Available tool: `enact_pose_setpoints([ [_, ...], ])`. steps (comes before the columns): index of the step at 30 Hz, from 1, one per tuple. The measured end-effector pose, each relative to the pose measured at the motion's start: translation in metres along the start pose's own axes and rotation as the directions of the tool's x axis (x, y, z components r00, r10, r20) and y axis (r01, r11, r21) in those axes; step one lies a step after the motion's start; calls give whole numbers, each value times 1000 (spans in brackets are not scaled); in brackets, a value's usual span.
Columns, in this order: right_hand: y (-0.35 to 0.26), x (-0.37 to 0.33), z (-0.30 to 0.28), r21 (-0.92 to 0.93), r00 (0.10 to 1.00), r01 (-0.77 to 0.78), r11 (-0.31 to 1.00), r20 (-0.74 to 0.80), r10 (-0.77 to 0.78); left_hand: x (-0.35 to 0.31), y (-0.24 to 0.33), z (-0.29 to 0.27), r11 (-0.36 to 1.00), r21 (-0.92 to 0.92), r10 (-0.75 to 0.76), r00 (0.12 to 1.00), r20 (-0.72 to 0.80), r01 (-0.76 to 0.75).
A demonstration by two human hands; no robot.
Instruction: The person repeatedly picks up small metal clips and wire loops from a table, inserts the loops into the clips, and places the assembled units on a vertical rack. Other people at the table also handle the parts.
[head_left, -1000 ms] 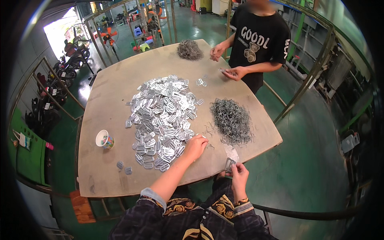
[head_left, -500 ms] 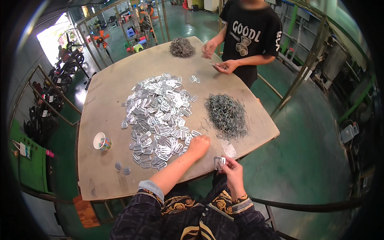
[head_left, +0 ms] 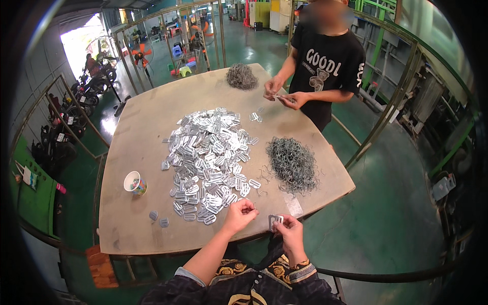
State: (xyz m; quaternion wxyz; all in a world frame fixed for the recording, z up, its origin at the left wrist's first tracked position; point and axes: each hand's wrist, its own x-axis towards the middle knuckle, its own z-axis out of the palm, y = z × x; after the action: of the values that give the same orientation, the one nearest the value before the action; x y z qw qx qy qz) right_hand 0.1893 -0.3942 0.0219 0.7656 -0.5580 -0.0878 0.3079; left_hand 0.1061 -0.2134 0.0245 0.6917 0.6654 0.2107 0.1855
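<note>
The right hand point(head_left: 291, 233) is clamped on one metal buckle point(head_left: 272, 221) (whether one more hides behind it, I cannot tell), at three o'clock from the left hand point(head_left: 239, 216), which is curled, its grip unclear to me. From there, one buckle heap point(head_left: 207, 157) lies at eleven o'clock, two loose buckles point(head_left: 163, 222) at nine, two wire heaps point(head_left: 292, 165) at twelve and half past one.

left hand point(head_left: 240, 216) pulled back from the gap between buckle pile point(head_left: 208, 157) and hook heap point(head_left: 291, 163), now by the table's near edge point(head_left: 203, 243), fingers curled; can't tell if anything's in them. right hand point(head_left: 291, 235) shifted left with its metal buckle point(head_left: 273, 223), so hands now closer. co-worker's hands point(head_left: 296, 100), apart earlier, now meet at the fingers.
</note>
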Motion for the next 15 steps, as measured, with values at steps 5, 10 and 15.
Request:
enact_pose_setpoints([
  [5, -8, -6, 10, -84, 997, 83, 993, 10, -82, -23, 13, 1, 997, 6, 73, 997, -20, -73],
  [10, -14, -12, 20, -47, 995, 102, 994, 14, -101, -33, 37, 2, 989, -20, 148, 989, 21, -148],
  [15, -21, -18, 31, -41, 992, 121, 992, 41, -120, -40, 42, 8, 968, 36, 244, 966, 84, -248],
])
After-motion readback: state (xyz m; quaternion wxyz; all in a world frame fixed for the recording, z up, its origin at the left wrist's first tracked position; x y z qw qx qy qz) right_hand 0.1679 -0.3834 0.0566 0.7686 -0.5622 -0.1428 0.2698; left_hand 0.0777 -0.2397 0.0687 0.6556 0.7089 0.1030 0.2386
